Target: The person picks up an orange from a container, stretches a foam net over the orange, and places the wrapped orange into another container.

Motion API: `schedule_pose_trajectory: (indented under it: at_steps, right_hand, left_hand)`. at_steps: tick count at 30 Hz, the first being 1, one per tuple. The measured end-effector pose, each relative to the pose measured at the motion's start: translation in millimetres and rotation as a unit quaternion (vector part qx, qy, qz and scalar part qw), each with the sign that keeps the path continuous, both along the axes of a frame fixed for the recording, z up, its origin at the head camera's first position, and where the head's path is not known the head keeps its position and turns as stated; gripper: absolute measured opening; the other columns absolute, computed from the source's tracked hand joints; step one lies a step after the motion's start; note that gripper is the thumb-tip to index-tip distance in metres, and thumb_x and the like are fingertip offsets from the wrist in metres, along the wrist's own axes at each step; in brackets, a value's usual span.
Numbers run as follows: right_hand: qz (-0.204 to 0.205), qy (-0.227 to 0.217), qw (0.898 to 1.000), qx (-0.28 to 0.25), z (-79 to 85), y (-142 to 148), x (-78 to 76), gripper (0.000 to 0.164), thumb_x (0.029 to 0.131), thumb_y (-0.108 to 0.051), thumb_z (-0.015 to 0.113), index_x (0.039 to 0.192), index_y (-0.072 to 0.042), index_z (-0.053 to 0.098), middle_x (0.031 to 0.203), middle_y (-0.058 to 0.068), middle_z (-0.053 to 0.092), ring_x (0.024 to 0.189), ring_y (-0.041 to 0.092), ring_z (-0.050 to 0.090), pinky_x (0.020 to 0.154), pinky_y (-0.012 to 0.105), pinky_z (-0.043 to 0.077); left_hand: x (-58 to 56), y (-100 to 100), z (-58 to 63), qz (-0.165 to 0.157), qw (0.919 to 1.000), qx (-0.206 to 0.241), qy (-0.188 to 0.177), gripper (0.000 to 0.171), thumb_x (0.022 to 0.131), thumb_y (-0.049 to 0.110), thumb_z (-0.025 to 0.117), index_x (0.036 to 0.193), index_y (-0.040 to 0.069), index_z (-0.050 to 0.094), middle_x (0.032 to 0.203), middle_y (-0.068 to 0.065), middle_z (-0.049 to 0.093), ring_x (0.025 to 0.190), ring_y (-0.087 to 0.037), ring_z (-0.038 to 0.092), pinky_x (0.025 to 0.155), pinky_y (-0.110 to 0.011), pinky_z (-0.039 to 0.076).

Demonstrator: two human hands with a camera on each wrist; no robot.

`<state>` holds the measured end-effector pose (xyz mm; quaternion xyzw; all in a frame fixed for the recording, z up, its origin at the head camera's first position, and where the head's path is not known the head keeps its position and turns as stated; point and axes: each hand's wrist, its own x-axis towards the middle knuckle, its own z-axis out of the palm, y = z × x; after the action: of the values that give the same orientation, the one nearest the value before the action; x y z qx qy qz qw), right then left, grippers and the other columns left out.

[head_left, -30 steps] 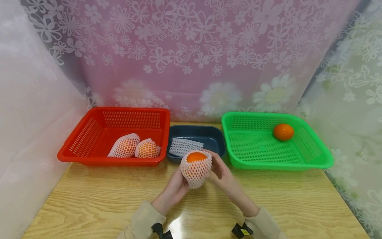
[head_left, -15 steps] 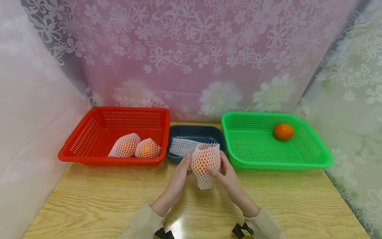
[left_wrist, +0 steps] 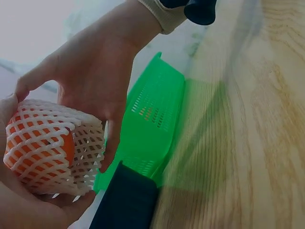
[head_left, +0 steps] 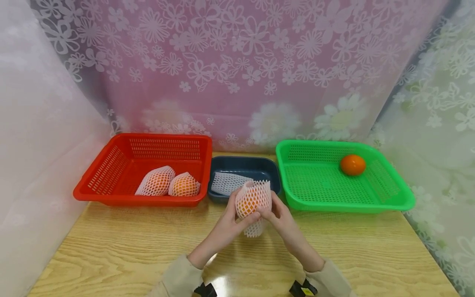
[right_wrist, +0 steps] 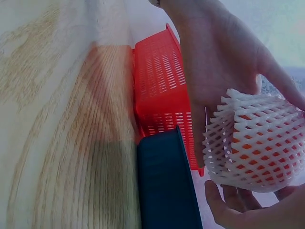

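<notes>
Between my two hands, in the head view, is an orange in a white foam net sleeve. My left hand holds it from the left, fingers behind it and the thumb across its front. On the other side my right hand grips it, its thumb pressing the net near the left thumb tip. The net's edge stands up past the fruit at the top, and a loose end hangs below. In the left wrist view the net extends beyond the orange. Fingers behind the fruit are mostly hidden in the head view.
A red basket at the left holds two netted fruits. Beside it, a dark blue tray contains flat white foam netting. A green basket at the right holds one bare orange. All stand on a wooden table.
The orange has tipped and shifted slightly right, and the net's edge now rises past its top. My left thumb has come round to the front, and my right hand has closed onto the net.
</notes>
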<state>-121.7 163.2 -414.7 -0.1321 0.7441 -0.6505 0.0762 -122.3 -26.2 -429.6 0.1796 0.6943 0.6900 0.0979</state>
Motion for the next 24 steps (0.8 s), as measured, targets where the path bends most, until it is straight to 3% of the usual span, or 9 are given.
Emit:
schedule_pose_trajectory:
  at_steps: [7, 10, 13, 18, 21, 24]
  right_hand:
    - [0.02, -0.021, 1.0, 0.004, 0.3, 0.1, -1.3, 0.063, 0.104, -0.029, 0.057, 0.159, -0.013, 0.03, 0.153, 0.015, 0.043, 0.136, 0.031, 0.044, 0.109, 0.048, 0.041]
    - [0.042, -0.009, 0.999, 0.021, 0.4, 0.4, -1.6, 0.065, 0.105, -0.03, 0.055, 0.16, -0.01, 0.026, 0.158, 0.017, 0.037, 0.141, 0.036, 0.04, 0.112, 0.052, 0.04]
    - [0.059, 0.023, 0.998, 0.028, -0.3, 1.4, -2.1, 0.064, 0.106, -0.025, 0.055, 0.161, -0.01, 0.026, 0.157, 0.021, 0.037, 0.135, 0.037, 0.049, 0.106, 0.05, 0.046]
    - [0.057, 0.088, 0.994, 0.017, 1.5, 5.3, -4.0, 0.052, 0.106, -0.01, 0.052, 0.155, -0.007, 0.037, 0.148, 0.024, 0.046, 0.118, 0.026, 0.064, 0.094, 0.041, 0.055]
    - [0.032, 0.096, 0.995, 0.015, 2.9, 10.5, -4.7, 0.043, 0.106, -0.011, 0.052, 0.148, -0.004, 0.046, 0.145, 0.02, 0.052, 0.112, 0.022, 0.067, 0.092, 0.04, 0.056]
    - [0.004, 0.091, 0.996, 0.011, 3.3, 16.1, -5.6, 0.035, 0.106, -0.013, 0.054, 0.139, -0.002, 0.054, 0.139, 0.018, 0.056, 0.107, 0.024, 0.068, 0.09, 0.04, 0.057]
  left_hand:
    - [-2.7, -6.7, 3.6, 0.017, 0.9998, -0.009, 0.0, 0.074, 0.095, 0.037, 0.072, 0.153, 0.02, 0.029, 0.148, -0.007, 0.043, 0.129, -0.03, 0.051, 0.103, -0.049, 0.049]
    - [-4.3, -12.4, 8.9, 0.03, 0.9994, -0.017, 0.0, 0.071, 0.093, 0.033, 0.074, 0.15, 0.016, 0.034, 0.143, -0.008, 0.048, 0.124, -0.03, 0.054, 0.101, -0.048, 0.052]
    - [-8.1, -24.6, 16.4, 0.048, 0.9982, -0.033, 0.013, 0.07, 0.092, 0.03, 0.076, 0.147, 0.012, 0.037, 0.139, -0.01, 0.052, 0.12, -0.03, 0.056, 0.099, -0.048, 0.053]
    - [-18.4, -65.3, 37.9, 0.113, 0.9912, -0.059, 0.034, 0.068, 0.089, 0.025, 0.078, 0.144, 0.013, 0.04, 0.134, -0.014, 0.054, 0.114, -0.034, 0.059, 0.088, -0.047, 0.058]
    - [-24.7, -99.6, 53.9, 0.159, 0.9842, -0.069, 0.035, 0.067, 0.091, 0.025, 0.075, 0.145, 0.014, 0.037, 0.136, -0.015, 0.051, 0.117, -0.035, 0.057, 0.087, -0.048, 0.058]
    - [-32.6, -136.3, 65.6, 0.221, 0.969, -0.098, 0.053, 0.073, 0.093, 0.032, 0.074, 0.149, 0.012, 0.031, 0.139, -0.016, 0.048, 0.12, -0.035, 0.055, 0.09, -0.05, 0.056]
